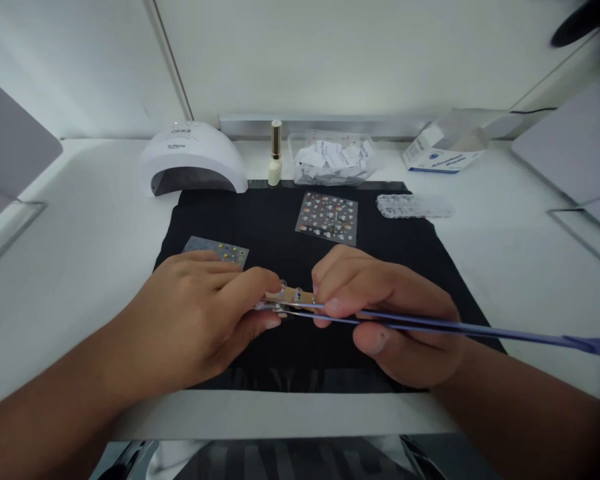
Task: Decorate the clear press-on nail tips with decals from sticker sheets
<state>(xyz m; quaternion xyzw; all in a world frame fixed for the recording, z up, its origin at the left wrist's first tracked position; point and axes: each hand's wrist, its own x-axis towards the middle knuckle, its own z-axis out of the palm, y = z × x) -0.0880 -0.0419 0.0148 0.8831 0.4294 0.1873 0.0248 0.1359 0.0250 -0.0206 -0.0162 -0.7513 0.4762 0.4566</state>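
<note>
My right hand (395, 307) is closed around long purple tweezers (460, 328), whose back end points right. The two tips lie slightly apart and reach the fingers of my left hand (220, 313). That hand is closed in a pinch on a narrow tan strip (291, 294) with small clear, decorated pieces on it that look like nail tips. A small shiny bit also shows between thumb and forefinger, too small to make out. Fingertips of my right hand touch the strip's right end. Partly behind my left hand lies a sticker sheet (235, 254) with yellow marks.
On the black mat (260, 220) lies a second sticker sheet (327, 217) with white and orange designs. Behind stand a white nail lamp (195, 157), a polish bottle (275, 160), a clear box (330, 160) of paper packets and an open carton (443, 150). A clear plastic case (413, 206) lies right.
</note>
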